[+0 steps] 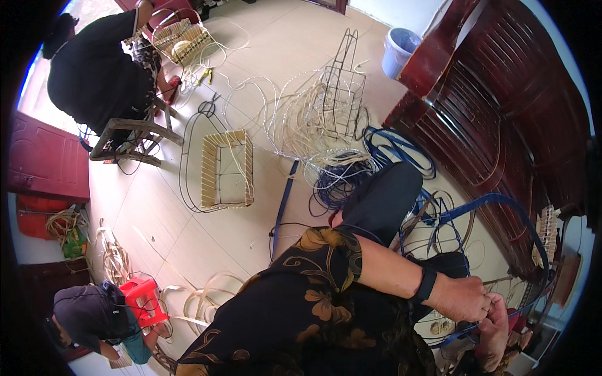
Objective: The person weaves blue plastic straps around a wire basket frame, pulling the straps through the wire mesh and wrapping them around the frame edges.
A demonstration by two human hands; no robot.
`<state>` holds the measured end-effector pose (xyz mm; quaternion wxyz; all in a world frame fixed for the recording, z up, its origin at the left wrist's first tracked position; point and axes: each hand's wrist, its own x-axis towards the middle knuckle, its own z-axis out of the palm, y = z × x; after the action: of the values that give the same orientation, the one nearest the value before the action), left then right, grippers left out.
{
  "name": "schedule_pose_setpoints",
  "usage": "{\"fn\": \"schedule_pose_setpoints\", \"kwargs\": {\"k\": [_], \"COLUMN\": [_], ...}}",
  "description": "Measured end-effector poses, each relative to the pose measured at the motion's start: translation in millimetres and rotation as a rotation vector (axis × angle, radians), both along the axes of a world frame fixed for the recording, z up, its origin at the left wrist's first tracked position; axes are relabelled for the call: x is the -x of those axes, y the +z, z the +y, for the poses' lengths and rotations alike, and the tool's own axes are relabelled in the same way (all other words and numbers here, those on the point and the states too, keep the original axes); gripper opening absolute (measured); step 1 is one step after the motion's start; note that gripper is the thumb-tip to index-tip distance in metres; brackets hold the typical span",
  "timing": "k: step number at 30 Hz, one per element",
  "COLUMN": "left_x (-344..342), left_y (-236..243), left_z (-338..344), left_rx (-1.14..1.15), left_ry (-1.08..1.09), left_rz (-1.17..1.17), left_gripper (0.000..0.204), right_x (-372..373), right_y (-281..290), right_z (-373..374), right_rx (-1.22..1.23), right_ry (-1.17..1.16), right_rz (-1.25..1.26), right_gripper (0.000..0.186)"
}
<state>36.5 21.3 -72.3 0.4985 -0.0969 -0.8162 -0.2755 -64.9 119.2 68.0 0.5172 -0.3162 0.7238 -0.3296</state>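
Note:
At the lower right my two hands meet, fingers closed and touching. My left hand [459, 299], below a black wristband [426, 284], pinches at a blue flat strip. My right hand [493, 329] closes on it from the other side; its forearm is mostly hidden. The blue strip [495, 198] arches up and round to the right and comes back to my fingers. Beside my hands stands a wire frame [465, 244] with blue strips on it, partly covered by my arm and leg. The exact spot under my fingertips is hidden.
A half-woven basket [227, 205] stands on the tiles. Behind are a bare wire frame [343, 94], pale strands [295, 119] and blue coils [342, 182]. A dark wooden bench [483, 119] lines the right. Two people [100, 81] work at left, one near a red stool [143, 301].

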Motion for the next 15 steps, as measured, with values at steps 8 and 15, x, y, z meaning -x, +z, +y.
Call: {"fn": "schedule_pose_setpoints", "kwargs": {"k": [8, 15], "left_x": [-8.7, -22.7], "left_y": [12.4, 23.8], "left_z": [0.9, -12.6], "left_rx": [0.123, 0.162], "left_ry": [0.074, 0.033], "left_rz": [0.091, -0.002], "left_gripper": [0.013, 0.012], "right_x": [2.4, -5.6], "right_y": [-5.9, 3.9], "right_z": [15.5, 20.2], "right_rx": [0.052, 0.128], "right_ry": [-0.065, 0.064], "right_rz": [0.014, 0.415], "right_gripper": [0.040, 0.029]}}
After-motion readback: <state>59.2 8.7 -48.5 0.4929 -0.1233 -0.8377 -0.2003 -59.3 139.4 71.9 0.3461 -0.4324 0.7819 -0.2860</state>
